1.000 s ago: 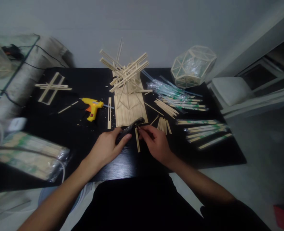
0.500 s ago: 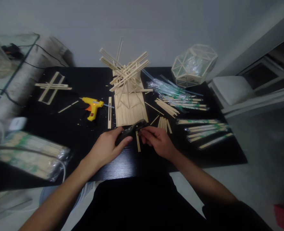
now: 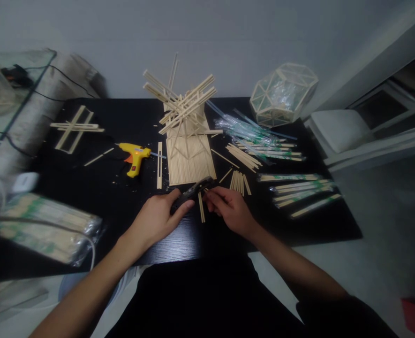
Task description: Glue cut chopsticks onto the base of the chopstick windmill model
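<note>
Black table (image 3: 130,119) is lying beneath. Left hand (image 3: 154,216) is gripping pliers (image 3: 193,191), right hand (image 3: 231,209) is pinching a stick (image 3: 206,189) close by — a slip could be nicking that hand.

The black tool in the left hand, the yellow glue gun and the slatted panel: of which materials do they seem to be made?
Black tool: perhaps metal, dark with lighter spots; blur leaves it open.
Yellow glue gun: probably smooth plastic, even bright colour.
Slatted panel: apparently unpainted wood or bamboo, pale parallel strips.
</note>
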`<action>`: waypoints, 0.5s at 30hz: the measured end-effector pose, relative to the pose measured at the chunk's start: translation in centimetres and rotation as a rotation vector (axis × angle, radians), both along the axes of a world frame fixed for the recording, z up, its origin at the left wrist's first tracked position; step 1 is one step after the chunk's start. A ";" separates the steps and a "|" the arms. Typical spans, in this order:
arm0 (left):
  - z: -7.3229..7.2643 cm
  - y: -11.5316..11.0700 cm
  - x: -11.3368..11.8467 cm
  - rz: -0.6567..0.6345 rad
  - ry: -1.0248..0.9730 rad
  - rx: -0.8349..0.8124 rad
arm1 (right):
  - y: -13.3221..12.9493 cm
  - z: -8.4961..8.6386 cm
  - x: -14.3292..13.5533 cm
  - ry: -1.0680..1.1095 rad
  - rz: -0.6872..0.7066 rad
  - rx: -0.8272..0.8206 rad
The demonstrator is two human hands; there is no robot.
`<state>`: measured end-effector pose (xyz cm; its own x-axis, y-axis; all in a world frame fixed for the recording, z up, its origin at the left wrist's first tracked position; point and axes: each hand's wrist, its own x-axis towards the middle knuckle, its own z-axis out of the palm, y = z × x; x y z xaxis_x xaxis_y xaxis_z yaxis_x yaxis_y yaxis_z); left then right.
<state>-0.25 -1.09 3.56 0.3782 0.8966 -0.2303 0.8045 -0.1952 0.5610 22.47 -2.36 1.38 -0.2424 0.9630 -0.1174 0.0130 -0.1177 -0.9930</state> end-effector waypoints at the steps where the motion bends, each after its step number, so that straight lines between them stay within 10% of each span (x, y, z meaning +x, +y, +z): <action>1: 0.0 0.0 -0.1 -0.012 -0.017 0.005 | 0.0 0.0 0.1 0.003 0.012 -0.003; 15: 0.1 0.1 0.1 -0.034 -0.062 -0.012 | -0.2 0.0 0.3 -0.043 0.044 -0.015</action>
<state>-0.17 -0.99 3.65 0.4224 0.8802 -0.2163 0.7612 -0.2149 0.6118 22.76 -2.57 1.42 -0.2785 0.9497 -0.1433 0.0615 -0.1312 -0.9894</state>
